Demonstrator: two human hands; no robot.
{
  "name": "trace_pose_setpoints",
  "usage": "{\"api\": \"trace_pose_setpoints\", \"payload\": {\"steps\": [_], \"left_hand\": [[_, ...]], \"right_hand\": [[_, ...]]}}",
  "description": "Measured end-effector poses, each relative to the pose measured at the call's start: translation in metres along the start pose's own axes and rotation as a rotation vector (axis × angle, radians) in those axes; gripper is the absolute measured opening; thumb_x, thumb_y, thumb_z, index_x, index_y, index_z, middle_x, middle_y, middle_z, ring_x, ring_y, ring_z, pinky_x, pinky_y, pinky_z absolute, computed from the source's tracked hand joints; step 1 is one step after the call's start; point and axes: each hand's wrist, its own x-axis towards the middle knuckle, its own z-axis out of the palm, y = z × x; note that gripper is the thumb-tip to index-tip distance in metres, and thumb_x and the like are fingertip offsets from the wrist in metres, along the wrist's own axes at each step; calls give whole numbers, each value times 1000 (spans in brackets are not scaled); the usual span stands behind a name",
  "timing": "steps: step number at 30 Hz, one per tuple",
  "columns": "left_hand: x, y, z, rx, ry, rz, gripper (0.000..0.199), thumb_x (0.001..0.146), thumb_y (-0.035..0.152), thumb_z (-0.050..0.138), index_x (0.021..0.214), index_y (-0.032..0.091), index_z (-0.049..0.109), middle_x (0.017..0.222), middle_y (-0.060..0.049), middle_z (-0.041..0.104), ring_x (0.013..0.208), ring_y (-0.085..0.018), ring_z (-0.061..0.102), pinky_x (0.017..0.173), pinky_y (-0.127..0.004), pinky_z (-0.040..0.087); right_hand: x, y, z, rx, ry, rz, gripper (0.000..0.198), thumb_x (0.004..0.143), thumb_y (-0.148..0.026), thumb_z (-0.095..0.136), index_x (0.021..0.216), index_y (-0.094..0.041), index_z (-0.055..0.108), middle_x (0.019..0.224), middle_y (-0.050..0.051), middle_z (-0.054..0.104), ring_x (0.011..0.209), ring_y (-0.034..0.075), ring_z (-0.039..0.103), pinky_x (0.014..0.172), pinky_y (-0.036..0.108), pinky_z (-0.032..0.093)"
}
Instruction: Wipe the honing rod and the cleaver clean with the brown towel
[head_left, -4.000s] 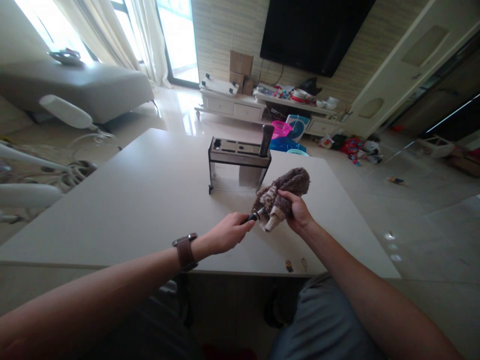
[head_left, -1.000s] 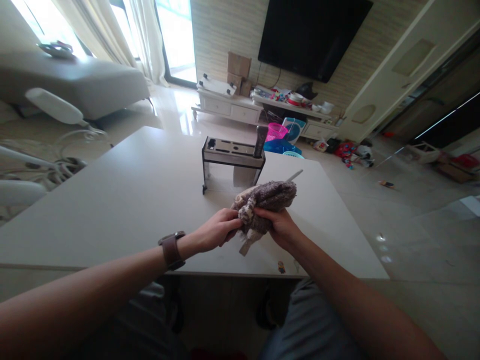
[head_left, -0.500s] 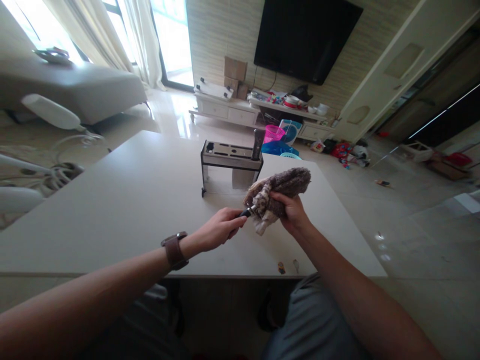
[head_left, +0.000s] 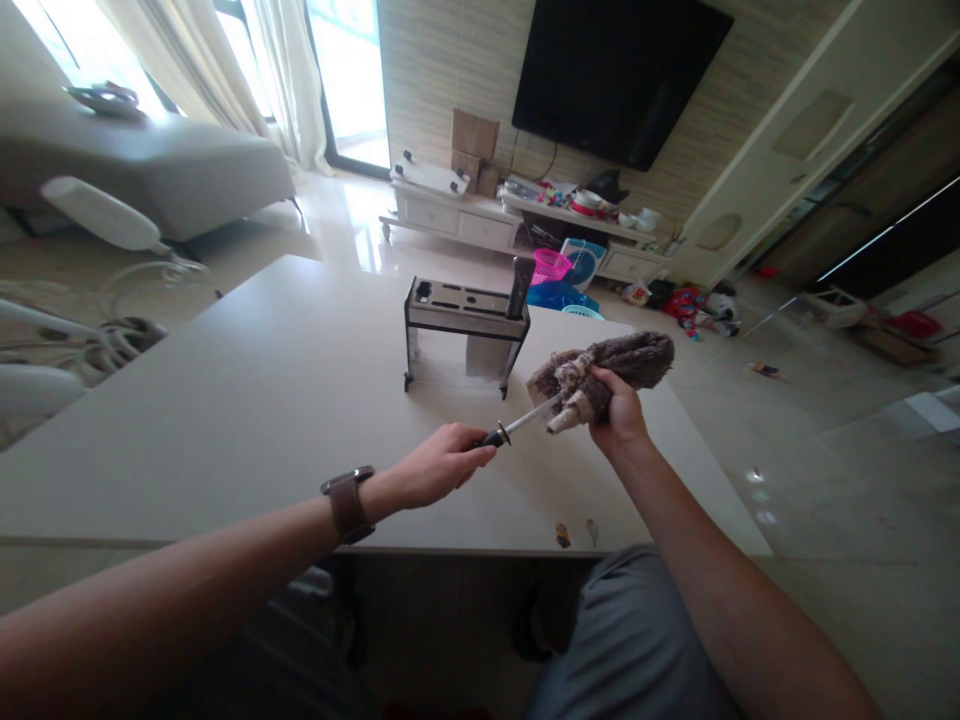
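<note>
My left hand (head_left: 446,465) is closed on the black handle of a honing steel (head_left: 529,415), whose slim pale rod points up to the right. The rod's far end goes into a bunched brown and beige cloth (head_left: 634,362) and is hidden there. My right hand (head_left: 619,412) grips this fluffy cloth, thumb on top, above the right part of the table. Behind the hands a knife block (head_left: 466,305) with clear sides stands upright on the table. One knife (head_left: 519,287) sits in its right end, handle up, its broad blade showing through the clear side.
On the white table (head_left: 225,430), near the front edge, lie a small yellow and dark item (head_left: 562,535) and a small light one (head_left: 592,531). White chairs (head_left: 105,215) stand at the left. Beyond the table are a pink basket (head_left: 551,266) and a low cabinet (head_left: 465,225).
My right hand has moved right with the cloth, away from the left hand. More of the steel's rod shows between handle and cloth. The left hand has stayed nearly in place.
</note>
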Motion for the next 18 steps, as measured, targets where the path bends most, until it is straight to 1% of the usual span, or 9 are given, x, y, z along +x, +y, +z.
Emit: {"api": "trace_pose_setpoints", "payload": {"steps": [5, 10, 18], "left_hand": [[0, -2, 1, -6, -10, -14, 36, 94, 50, 56, 75, 20, 50, 57, 5, 51, 46, -10, 42, 44, -23, 31], [0, -1, 2, -2, -3, -21, 36, 94, 50, 56, 75, 20, 50, 57, 5, 50, 45, -9, 42, 43, -22, 31], [3, -4, 2, -15, 1, -31, 36, 92, 51, 57, 74, 21, 49, 55, 5, 51, 43, -9, 42, 42, -22, 31]], "right_hand": [[-3, 3, 3, 10, 10, 46, 25, 62, -13, 83, 87, -15, 78, 87, 2, 82, 75, 17, 75, 70, 26, 66], [-7, 8, 4, -5, -19, 57, 24, 64, -14, 83, 88, -15, 79, 89, 3, 83, 75, 17, 76, 70, 27, 66], [-18, 14, 11, -15, -47, 87, 24, 63, -14, 83, 87, -13, 79, 89, 4, 83, 75, 17, 77, 71, 26, 66]]}}
